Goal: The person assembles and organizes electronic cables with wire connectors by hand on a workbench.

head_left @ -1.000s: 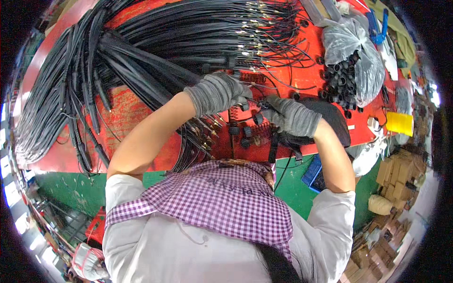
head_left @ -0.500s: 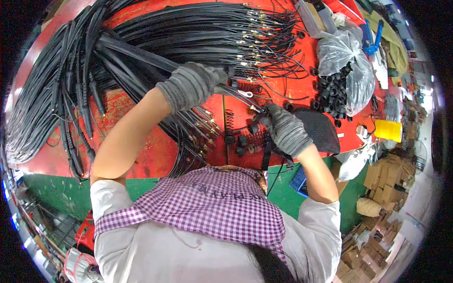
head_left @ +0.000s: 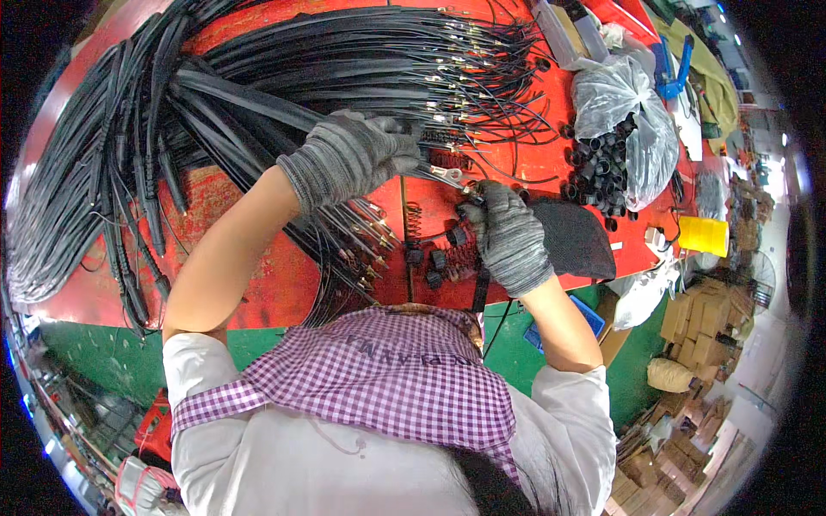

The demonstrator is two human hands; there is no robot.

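Note:
My left hand [head_left: 353,159], in a grey knit glove, is closed around a thick black cable [head_left: 267,103] that comes from the bundle at the left. Thin leads with a pale metal terminal [head_left: 449,174] stick out past its fingers. My right hand [head_left: 512,241], gloved alike, pinches the end of a lead just right of that terminal; its fingertips partly hide the end. Below the hands lie a dark coil spring [head_left: 413,221] and several small black caps [head_left: 437,260].
Black cables [head_left: 344,52] with metal-tipped ends spread across the red table [head_left: 258,271]. At the right, black rings [head_left: 598,172] spill from a clear plastic bag [head_left: 602,95]. A dark flat pad [head_left: 572,236], a yellow box [head_left: 704,234] and a blue-handled tool [head_left: 677,73] are nearby.
My right hand has shifted slightly left, and its fingers point more upward at the lead's end. My left hand keeps its hold on the cable, nearly in place.

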